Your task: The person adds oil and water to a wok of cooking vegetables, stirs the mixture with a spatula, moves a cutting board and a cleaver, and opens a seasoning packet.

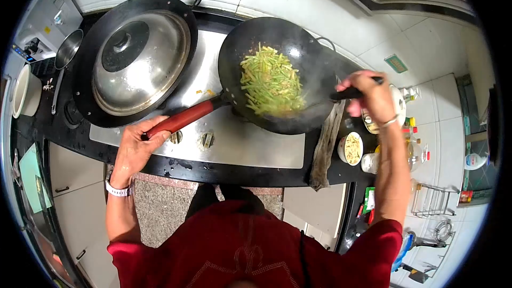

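My left hand (pixel 134 146) is wrapped round the red wooden handle (pixel 186 118) of a black wok (pixel 234 45). Chopped green vegetable pieces (pixel 271 81) lie in the middle of the wok, and steam rises over them. At the wok's right rim, my right hand (pixel 373 96) grips a black-handled cooking utensil (pixel 346 94). Its working end is blurred in the steam, so its shape cannot be made out. A worn grey-brown cloth (pixel 326 152) hangs over the counter edge below my right hand.
On the left, a larger black wok (pixel 82 82) carries a domed metal lid (pixel 141 74). A small saucepan (pixel 69 48) and a white bowl (pixel 28 93) stand further left. To the right are a bowl of pale pieces (pixel 352 148) and several bottles (pixel 417 154). Stove knobs (pixel 207 139) face me.
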Available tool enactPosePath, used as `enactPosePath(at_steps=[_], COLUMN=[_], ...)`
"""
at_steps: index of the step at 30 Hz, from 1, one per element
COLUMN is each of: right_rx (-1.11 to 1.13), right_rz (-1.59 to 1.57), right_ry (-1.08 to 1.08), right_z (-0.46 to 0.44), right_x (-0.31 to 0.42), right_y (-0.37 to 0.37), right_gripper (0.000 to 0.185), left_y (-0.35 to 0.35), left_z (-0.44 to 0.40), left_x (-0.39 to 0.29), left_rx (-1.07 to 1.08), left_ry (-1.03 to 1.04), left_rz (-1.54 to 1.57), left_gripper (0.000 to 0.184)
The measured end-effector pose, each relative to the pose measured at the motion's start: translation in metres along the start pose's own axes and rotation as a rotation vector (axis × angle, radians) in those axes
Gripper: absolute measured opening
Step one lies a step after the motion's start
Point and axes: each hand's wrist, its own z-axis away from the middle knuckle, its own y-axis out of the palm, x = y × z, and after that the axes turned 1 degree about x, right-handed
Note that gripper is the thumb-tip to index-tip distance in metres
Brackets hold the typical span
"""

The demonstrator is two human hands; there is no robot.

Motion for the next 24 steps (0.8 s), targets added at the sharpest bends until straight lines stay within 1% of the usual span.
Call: enactPosePath(at_steps=[2, 4, 5, 6, 8, 9, 10, 12, 14, 15, 16, 18, 19, 20, 22, 24], right_rx=[-0.16, -0.301, -0.326, -0.278, -0.19, -0.192, -0.144, -0.18, -0.283, -0.243, -0.255, -0.264, -0.268, -0.25, -0.218, -0.214], right_rz=[-0.219, -0.366, -0.434, -0.397, -0.303, -0.29, -0.405, -0.455, -0.517, -0.51, -0.435, -0.412, -0.412, -0.39, -0.24, -0.302], right_ry=[-0.023, -0.05, -0.054, -0.093, -0.044, -0.016, 0.013, -0.066, -0.055, -0.099, -0.143, -0.212, -0.265, -0.291, -0.377, -0.385], right_z=[-0.003, -0.004, 0.0, 0.006, 0.024, 0.027, 0.023, 0.001, -0.016, -0.026, -0.028, -0.033, -0.033, -0.038, -0.024, 0.004], right_x=[-0.018, -0.035, -0.041, -0.048, -0.05, -0.051, -0.057, -0.068, -0.049, -0.046, -0.036, -0.029, -0.034, -0.054, -0.102, -0.134], right_y=[0.022, 0.008, -0.002, -0.011, -0.011, -0.001, 0.01, 0.048, 0.068, 0.061, 0.052, 0.043, 0.049, 0.056, 0.063, 0.063], right_gripper=[0.021, 0.022, 0.022, 0.022, 0.024, 0.025, 0.026, 0.025, 0.025, 0.025, 0.025, 0.024, 0.023, 0.023, 0.021, 0.018], left_y=[0.001, -0.003, -0.002, -0.002, -0.002, -0.002, -0.002, -0.002, -0.003, -0.004, -0.004, -0.003, -0.003, -0.004, -0.003, -0.003], left_z=[0.0, 0.001, 0.001, 0.0, -0.001, -0.001, -0.001, -0.001, -0.002, -0.001, 0.0, -0.001, -0.001, -0.002, -0.001, 0.001], left_x=[0.004, 0.005, 0.004, 0.003, 0.003, 0.003, 0.003, 0.007, 0.004, 0.002, 0.002, 0.007, 0.007, 0.007, 0.005, 0.005], left_rx=[-0.017, 0.005, 0.012, 0.019, 0.005, 0.005, 0.005, 0.02, 0.025, 0.026, 0.028, 0.029, 0.034, 0.034, 0.019, 0.01], left_ry=[0.027, -0.015, -0.025, -0.029, 0.01, 0.018, 0.023, 0.003, -0.001, -0.001, -0.006, -0.001, -0.003, -0.004, -0.011, -0.01], left_rz=[0.01, 0.041, 0.06, 0.079, 0.031, 0.028, 0.024, 0.066, 0.06, 0.036, 0.017, 0.021, 0.02, 0.02, 0.01, 0.017], left_gripper=[0.033, 0.035, 0.035, 0.035, 0.035, 0.035, 0.035, 0.036, 0.036, 0.036, 0.036, 0.036, 0.036, 0.037, 0.036, 0.035])
